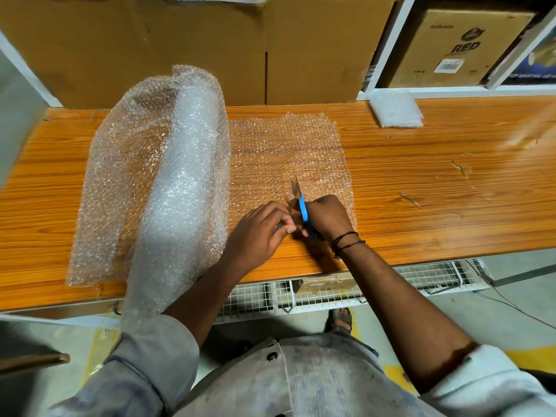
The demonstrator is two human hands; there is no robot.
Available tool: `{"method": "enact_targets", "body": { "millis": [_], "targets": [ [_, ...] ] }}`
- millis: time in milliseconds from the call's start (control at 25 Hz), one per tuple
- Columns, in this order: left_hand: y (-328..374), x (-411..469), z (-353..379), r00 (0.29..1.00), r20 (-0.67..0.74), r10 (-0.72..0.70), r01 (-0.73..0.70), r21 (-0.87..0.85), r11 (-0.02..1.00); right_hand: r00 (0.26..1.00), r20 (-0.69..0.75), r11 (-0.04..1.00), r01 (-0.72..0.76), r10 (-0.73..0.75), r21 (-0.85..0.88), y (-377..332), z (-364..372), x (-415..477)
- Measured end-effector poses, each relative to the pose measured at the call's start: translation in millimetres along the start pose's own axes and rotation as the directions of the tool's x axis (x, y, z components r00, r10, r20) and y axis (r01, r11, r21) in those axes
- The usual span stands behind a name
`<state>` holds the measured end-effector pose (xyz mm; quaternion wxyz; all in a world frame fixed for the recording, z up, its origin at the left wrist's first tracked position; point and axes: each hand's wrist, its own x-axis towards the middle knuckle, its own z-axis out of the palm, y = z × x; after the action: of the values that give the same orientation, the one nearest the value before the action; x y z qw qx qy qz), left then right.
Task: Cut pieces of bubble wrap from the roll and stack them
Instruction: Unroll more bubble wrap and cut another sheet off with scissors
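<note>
A loose roll of clear bubble wrap (177, 182) lies on the left half of the orange wooden table (436, 188), its near end hanging over the front edge. A flat sheet of bubble wrap (285, 152) runs out from it to the right across the table. My right hand (326, 216) grips blue-handled scissors (304, 210), blades pointing away into the sheet's near part. My left hand (260, 233) pinches the sheet's near edge just left of the scissors. A stack of cut white pieces (395, 108) sits at the back right of the table.
Large cardboard boxes (180, 46) stand against the table's far edge. A white shelf frame (388, 49) with a printed box (460, 46) is at the back right. A wire mesh tray (331, 293) hangs under the table front. My foot (341, 319) is on the floor below.
</note>
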<state>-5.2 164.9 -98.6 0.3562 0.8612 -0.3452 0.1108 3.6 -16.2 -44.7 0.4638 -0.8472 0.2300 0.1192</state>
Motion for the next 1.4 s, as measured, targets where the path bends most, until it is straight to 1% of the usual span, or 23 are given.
{"method": "enact_targets", "body": {
  "millis": [120, 360, 520, 600, 760, 920, 1040, 1120, 1160, 1280, 1360, 1400],
  "targets": [
    [-1, 0, 0, 1.0, 0.004, 0.001, -0.001, -0.002, 1.0, 0.999, -0.037, 0.999, 0.001, -0.002, -0.046, 1, 2, 10],
    [1, 0, 0, 1.0, 0.004, -0.006, 0.006, -0.01, 1.0, 0.999, -0.043, 1.0, -0.001, 0.002, 0.027, -5, 1, 14],
    [2, 0, -2, 1.0, -0.001, -0.011, 0.011, -0.01, 1.0, 0.998, -0.061, 0.999, 0.01, -0.013, -0.048, -6, 1, 22],
    [2, -1, -1, 1.0, -0.003, -0.012, 0.012, 0.003, 1.0, 0.999, -0.052, 0.999, 0.004, -0.006, -0.039, -5, 1, 24],
    [2, -1, -1, 1.0, 0.012, -0.01, 0.01, 0.012, 1.0, 0.999, -0.036, 0.999, -0.003, 0.005, 0.04, -9, 0, 25],
    [2, -2, -1, 1.0, 0.019, -0.013, 0.013, 0.002, 1.0, 1.0, -0.011, 1.0, 0.019, -0.019, -0.021, -12, -6, 29],
    [1, -2, 0, 1.0, 0.011, -0.01, 0.01, -0.001, 1.0, 1.0, 0.0, 1.0, 0.008, -0.008, -0.022, -13, -8, 33],
    [-1, -3, 3, 0.999, -0.034, -0.024, 0.025, 0.005, 1.0, 0.999, 0.034, 1.0, -0.023, 0.023, -0.012, -15, -10, 29],
    [-2, -3, 3, 0.996, -0.069, -0.061, 0.061, -0.005, 0.998, 0.997, 0.064, 0.999, -0.04, 0.039, 0.022, -16, -12, 26],
    [-5, 12, -4, 0.965, -0.16, -0.207, 0.211, 0.008, 0.977, 0.969, 0.238, 0.97, -0.122, 0.07, 0.211, -18, -22, 13],
    [-11, 34, -12, 0.95, -0.17, -0.263, 0.276, 0.057, 0.959, 0.939, 0.341, 0.944, -0.151, 0.045, 0.293, -15, -25, 9],
    [-15, 45, -15, 0.942, -0.158, -0.295, 0.309, 0.072, 0.948, 0.934, 0.355, 0.937, -0.152, 0.032, 0.315, -12, -24, 10]
  ]
}}
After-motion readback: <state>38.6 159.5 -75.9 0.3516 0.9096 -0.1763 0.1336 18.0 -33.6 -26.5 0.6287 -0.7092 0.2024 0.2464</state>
